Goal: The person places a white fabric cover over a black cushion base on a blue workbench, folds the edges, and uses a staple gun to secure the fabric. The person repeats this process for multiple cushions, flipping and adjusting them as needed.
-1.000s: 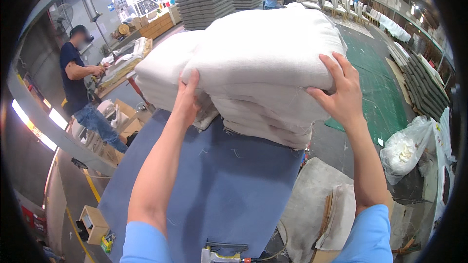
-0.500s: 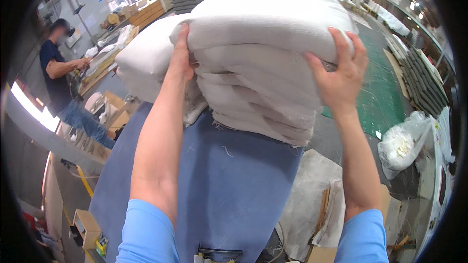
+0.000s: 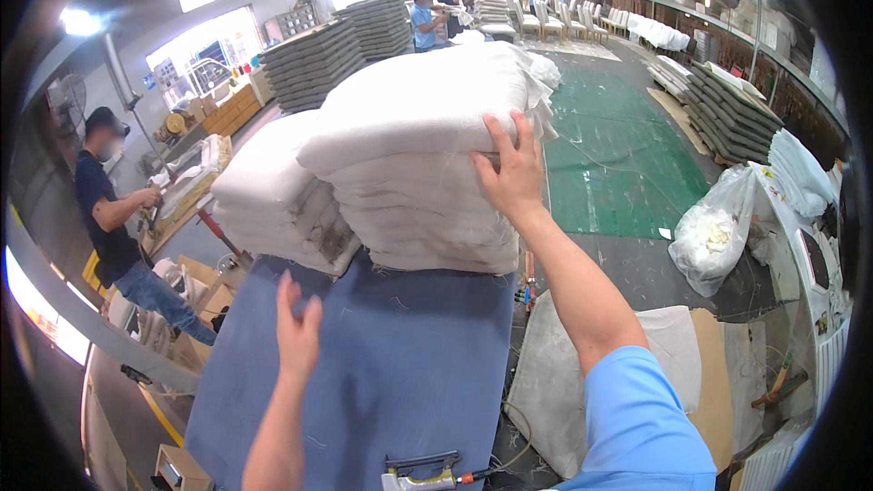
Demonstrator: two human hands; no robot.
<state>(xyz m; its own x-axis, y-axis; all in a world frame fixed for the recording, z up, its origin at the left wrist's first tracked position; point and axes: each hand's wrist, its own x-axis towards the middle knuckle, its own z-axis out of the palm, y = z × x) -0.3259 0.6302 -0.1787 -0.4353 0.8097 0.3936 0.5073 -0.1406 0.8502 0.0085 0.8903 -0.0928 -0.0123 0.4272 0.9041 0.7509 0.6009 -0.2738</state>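
Two stacks of white fabric-covered cushions stand side by side at the far end of a blue-covered table (image 3: 409, 359). My right hand (image 3: 512, 173) rests with fingers spread against the near right corner of the top cushion (image 3: 409, 118) on the taller stack (image 3: 423, 214). Its thumb lies apart from the fingers on the cushion's front side. My left hand (image 3: 298, 327) is in the air over the table, in front of the lower left stack (image 3: 273, 191), open and holding nothing. A pneumatic staple gun (image 3: 423, 477) lies at the table's near edge, partly cut off, with a hose attached.
A co-worker (image 3: 114, 209) stands at the left by a bench. Stacks of grey cushions (image 3: 314, 64) stand behind mine, others (image 3: 727, 109) at the right. A green floor sheet (image 3: 618, 155), a clear bag of scraps (image 3: 714, 232) and fabric pieces (image 3: 564, 382) lie to the right.
My left hand has let go of the top cushion and come back toward me. My right hand stays at its right corner. The view has tilted up, showing more of the hall.
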